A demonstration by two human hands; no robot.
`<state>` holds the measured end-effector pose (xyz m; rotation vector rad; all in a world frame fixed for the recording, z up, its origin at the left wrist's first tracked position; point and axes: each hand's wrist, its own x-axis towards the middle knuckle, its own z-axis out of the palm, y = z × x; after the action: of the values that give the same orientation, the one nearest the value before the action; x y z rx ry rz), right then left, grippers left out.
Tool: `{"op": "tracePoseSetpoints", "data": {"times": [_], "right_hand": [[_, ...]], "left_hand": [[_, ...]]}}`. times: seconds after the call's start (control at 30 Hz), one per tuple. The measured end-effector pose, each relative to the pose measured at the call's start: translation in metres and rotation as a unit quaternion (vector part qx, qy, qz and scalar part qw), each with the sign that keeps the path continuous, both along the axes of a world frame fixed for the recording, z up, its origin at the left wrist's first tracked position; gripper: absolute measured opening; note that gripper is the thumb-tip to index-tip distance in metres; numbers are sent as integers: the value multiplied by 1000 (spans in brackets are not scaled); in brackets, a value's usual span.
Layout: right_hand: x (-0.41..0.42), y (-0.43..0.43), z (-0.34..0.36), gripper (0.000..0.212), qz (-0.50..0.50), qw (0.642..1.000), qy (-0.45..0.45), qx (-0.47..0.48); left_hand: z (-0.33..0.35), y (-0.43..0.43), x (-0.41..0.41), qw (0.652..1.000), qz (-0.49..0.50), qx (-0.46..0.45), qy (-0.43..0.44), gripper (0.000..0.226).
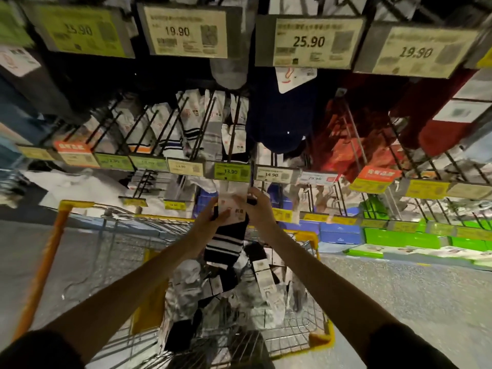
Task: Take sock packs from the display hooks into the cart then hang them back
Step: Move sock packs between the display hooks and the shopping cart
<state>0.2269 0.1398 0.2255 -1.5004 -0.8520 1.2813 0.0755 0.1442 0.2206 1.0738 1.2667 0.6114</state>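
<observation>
- Holding one sock pack (228, 242) in both hands at centre frame, above the cart's far end.
- Left hand (213, 218): curled round the pack's left edge, thumb across the white card.
- Right hand (260, 209): pinching the card's upper right corner, fingers bent.
- Pack: white card on top, black sock with white stripes hanging below it, tilted slightly toward the lower left.
- Card top just under the 13.90 tag (232, 172), close to a hook end; cannot tell whether threaded on or free.
- Cart (322, 338) in the lower middle: wire basket with a yellow rim, orange handle (40, 272) at lower left.
- Inside the cart, a heap of more packs (262, 282) in black, white and grey, lying crosswise.
- Hooks (205, 123) across the middle band: black rods slanting toward the camera, hung with white and striped socks at left, navy at centre, red at right.
- Large price tags (310, 42) along the top edge, partly blurred.
- Green boxes (399, 237) and blue boxes (339, 231) stacked low at right, beside the grey floor.
</observation>
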Motion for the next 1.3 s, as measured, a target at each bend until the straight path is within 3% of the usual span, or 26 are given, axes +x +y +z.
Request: {"op": "tracePoseSetpoints", "data": {"times": [0.13,0.3,0.6,0.97,1.1,1.2,1.27,1.3], "right_hand": [[-9,20,5,12,7,998,55,6],[-10,37,3,18,-9,999,39,25],[-21,55,-8,24,-99,994,19,-32],[-29,71,-28,12,-146,989,-15,-6],[-33,71,-24,26,-144,986,-85,-4],[-43,67,-40,9,-132,970,-205,1],[-48,65,-62,22,-89,946,-312,4],[-48,66,-70,19,-60,936,-347,-6]], "left_hand": [[3,10,-8,1000,9,10,-5,40],[5,23,-12,1000,6,24,13,35],[4,47,-8,999,1,25,-20,26],[-7,80,-1,999,-7,49,-3,22],[-1,94,15,997,57,38,30,23],[-14,110,15,995,56,-58,66,33],[-29,117,9,989,39,-114,89,32],[-36,121,6,985,43,-132,100,32]]}}
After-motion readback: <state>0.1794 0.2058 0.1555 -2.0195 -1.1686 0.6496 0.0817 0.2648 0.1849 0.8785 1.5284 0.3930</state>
